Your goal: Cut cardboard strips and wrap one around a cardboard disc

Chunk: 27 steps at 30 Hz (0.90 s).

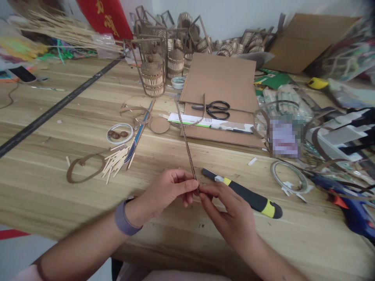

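Note:
A narrow strip of corrugated cardboard (187, 146) stands out edge-on from my fingers, pointing away across the table. My left hand (172, 189) pinches its near end between thumb and fingers. Right beside it, my right hand (227, 210) grips the same end with thumb and forefinger. Just past my right hand lies a black and yellow utility knife (249, 195), its blade end toward the upper left. Thin wooden sticks (115, 162) form a loose pile to the left, next to a blue ruler-like strip (137, 136).
Cardboard sheets (219, 78) lie ahead, with black scissors (218, 109) on them. Small bucket-like models (152, 80) stand at the back. A tape roll (288, 177) and a blue glue gun (351, 207) are at right. Another tape ring (119, 125) holds several brown balls.

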Motion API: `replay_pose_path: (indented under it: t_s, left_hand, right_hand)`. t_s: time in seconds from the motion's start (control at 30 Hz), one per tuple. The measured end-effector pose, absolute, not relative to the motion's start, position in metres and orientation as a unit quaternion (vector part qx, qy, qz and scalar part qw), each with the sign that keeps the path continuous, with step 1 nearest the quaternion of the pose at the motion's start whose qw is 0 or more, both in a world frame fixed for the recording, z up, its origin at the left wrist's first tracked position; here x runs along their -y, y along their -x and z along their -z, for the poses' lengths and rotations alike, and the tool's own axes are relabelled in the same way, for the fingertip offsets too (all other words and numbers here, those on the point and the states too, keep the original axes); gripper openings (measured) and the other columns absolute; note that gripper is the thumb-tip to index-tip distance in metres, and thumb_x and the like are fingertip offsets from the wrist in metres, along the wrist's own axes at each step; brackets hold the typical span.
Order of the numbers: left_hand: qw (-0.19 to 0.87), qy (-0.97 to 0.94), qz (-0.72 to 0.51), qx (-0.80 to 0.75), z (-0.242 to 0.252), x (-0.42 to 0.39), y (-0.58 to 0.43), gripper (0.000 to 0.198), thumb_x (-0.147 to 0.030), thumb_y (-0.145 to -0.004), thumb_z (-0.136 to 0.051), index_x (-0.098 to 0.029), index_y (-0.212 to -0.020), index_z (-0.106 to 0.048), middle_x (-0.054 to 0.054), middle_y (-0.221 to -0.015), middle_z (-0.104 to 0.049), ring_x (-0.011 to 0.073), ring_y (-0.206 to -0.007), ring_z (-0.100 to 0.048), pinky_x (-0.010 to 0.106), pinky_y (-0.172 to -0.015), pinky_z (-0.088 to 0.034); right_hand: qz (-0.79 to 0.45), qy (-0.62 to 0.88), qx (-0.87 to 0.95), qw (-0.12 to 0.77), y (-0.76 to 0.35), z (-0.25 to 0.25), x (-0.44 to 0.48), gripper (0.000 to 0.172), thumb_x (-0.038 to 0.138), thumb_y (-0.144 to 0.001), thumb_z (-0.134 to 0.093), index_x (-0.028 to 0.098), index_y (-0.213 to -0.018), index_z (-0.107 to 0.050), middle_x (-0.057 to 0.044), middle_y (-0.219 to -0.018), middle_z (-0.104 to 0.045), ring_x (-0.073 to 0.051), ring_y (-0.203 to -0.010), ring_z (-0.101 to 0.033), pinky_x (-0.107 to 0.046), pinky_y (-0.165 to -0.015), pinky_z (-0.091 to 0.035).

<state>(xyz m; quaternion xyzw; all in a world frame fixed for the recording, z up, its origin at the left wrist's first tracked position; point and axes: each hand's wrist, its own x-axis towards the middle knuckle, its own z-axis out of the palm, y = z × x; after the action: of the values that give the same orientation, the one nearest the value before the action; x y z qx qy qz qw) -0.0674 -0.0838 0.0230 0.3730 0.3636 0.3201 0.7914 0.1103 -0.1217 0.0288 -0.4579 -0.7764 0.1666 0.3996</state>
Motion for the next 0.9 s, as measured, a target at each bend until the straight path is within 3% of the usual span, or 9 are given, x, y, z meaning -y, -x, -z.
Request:
replay_pose_path:
  t_s: [0.5,0.9]
  left_hand:
    - [0.789,-0.381,-0.317,-0.363,-0.024,0.0851,0.0675,0.03,-0.041,-0.073,-0.078,-0.013,-0.072,-0.067,-0.001,-0.062,-0.062,0.0081,-0.051,-0.053,0.019,-0.046,-0.042]
    - [0.791,-0.364,-0.318,-0.375,-0.0262,0.0871,0.0653,0.024,-0.031,-0.07,-0.077,-0.015,-0.075,-0.06,-0.004,-0.063,-0.06,0.0065,-0.049,-0.053,0.019,-0.047,-0.041]
  right_hand:
    - [-0.139,0.435,0.788,0.412,-0.1095,-0.0266,0.1222,0.013,0.01,-0.087,-0.058,0.022,-0.089,-0.06,0.002,-0.071,-0.068,-0.011,-0.061,-0.064,-0.024,-0.06,-0.051]
    - [-0.127,0.434,0.801,0.391,-0.1138,-0.0233,0.1198,0.015,0.009,-0.087,-0.054,0.023,-0.084,-0.056,0.003,-0.067,-0.063,-0.012,-0.062,-0.061,-0.025,-0.06,-0.048]
